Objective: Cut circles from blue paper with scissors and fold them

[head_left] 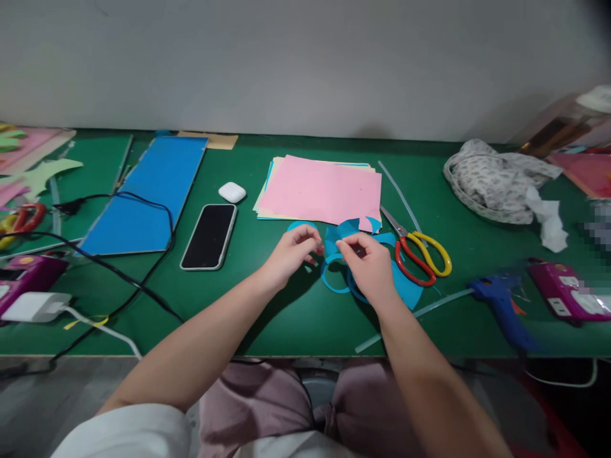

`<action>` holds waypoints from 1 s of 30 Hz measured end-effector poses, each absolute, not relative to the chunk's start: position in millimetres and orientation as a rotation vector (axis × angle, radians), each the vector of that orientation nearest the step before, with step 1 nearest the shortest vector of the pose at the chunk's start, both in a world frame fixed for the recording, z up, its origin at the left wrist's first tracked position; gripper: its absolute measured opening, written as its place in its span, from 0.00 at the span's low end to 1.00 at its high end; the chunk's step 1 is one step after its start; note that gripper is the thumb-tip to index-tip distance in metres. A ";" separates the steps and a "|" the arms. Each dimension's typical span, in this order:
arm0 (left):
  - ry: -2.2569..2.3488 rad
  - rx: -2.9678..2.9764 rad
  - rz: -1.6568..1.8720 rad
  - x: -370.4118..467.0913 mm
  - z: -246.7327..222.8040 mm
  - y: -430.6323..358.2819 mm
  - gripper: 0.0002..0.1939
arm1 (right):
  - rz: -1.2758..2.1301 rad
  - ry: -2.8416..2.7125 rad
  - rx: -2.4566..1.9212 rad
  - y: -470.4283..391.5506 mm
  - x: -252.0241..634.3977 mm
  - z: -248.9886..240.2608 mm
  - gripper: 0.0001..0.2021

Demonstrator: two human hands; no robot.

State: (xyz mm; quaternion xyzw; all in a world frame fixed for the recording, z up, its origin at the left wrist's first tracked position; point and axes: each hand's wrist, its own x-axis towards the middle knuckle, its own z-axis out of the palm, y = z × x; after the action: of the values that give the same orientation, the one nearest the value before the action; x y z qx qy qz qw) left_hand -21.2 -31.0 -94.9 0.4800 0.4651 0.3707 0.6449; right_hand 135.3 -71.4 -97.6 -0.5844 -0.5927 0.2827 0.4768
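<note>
My right hand point(370, 264) pinches a piece of blue paper point(335, 236) between thumb and forefinger, above the green table. Close by on the left, my left hand point(296, 251) has its fingers curled in, thumb and forefinger together; whether anything is between them is hidden. Behind its knuckles the edge of a round blue paper piece point(300, 224) shows. Under my hands lie a cut blue paper ring point(327, 280) and other blue paper offcuts point(408, 287), partly covered by my right hand. Scissors with red and yellow handles point(420, 257) lie beside them, to the right.
Behind my hands is a stack of coloured paper point(324, 187). To the left are a phone point(209, 236), a white earbud case point(232, 192), a blue board point(147, 197) and black cables. A blue glue gun point(501, 305), glue stick point(442, 302) and patterned cloth point(491, 181) lie right.
</note>
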 end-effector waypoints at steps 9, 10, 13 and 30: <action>0.988 1.166 0.919 -16.2 -95.2 -33.2 0.06 | 0.751 -1.439 -1.429 -71.2 133.6 -98.1 0.08; 0.992 1.165 0.921 -16.6 -95.1 -33.0 0.06 | 0.743 -1.443 -1.427 -71.2 133.4 -98.4 0.08; 1.000 1.145 0.918 -18.3 -95.0 -32.6 0.06 | 0.713 -1.456 -1.424 -71.2 133.4 -99.3 0.08; 0.989 1.031 0.838 -23.1 -99.4 -28.0 0.09 | 0.689 -1.458 -1.417 -71.3 134.2 -100.8 0.08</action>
State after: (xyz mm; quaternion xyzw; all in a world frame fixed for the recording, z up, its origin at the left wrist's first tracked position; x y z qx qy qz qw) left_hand -23.1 -28.0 -99.4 0.4584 0.4397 0.3728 0.6764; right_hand 134.2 -71.3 -100.8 -0.5802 -0.5968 0.2820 0.4771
